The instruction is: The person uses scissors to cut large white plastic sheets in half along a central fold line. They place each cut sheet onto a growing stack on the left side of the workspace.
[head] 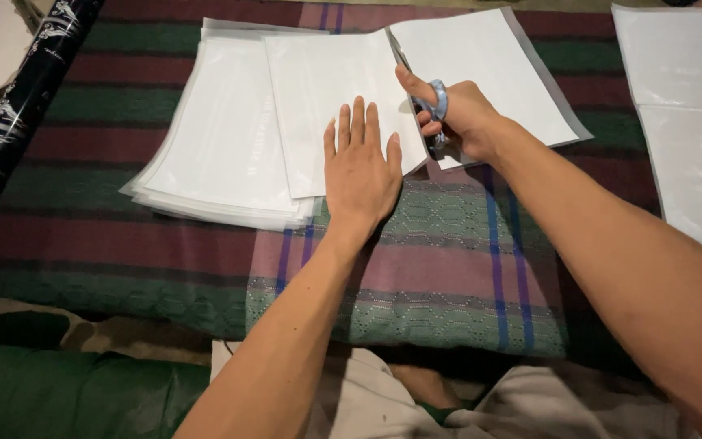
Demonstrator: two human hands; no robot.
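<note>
Left hand (359, 167) nearest, flat, fingers spread, pressing white sheet (335, 97) on striped cloth (448, 244). Right hand (457, 114) just right of sheet's cut, gripping blue-handled scissors (436, 102), blades in sheet. Sheet stack (221, 138) left of it.

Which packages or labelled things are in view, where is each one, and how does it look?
Roll: far left, slanting, long black tube with white print.
Pouch stack: left of centre on the cloth, flat clear-white rectangles, faint print.
Cut sheet: top centre, white, grey edged, under both hands.
Plastic sheet: right edge, glossy white.
</note>
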